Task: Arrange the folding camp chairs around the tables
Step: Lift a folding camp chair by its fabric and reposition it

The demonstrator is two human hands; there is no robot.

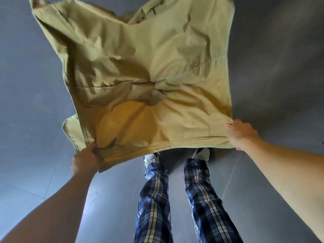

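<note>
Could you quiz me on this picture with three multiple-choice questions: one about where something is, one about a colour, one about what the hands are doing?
1. Where are the shoes?
A. below the fabric's near edge
B. on a table
C. out of view

2. What colour is the chair fabric?
A. red
B. tan
C. black

3. What are the hands doing?
A. hanging idle
B. one holds a cup
C. each grips a near corner

Answers: 1 A, toes peek out beneath the hem. 2 B, khaki throughout. 3 C, left hand and right hand pinch the corners.

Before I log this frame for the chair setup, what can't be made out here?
Head view only:
- Chair frame and legs: hidden under the tan fabric seat.
- Tables: none in view.
- Fabric's far edge: cut off by the top edge.
- Shoes: partly covered by the fabric.
- Left hand, right hand: fingertips tucked under the fabric.
</note>
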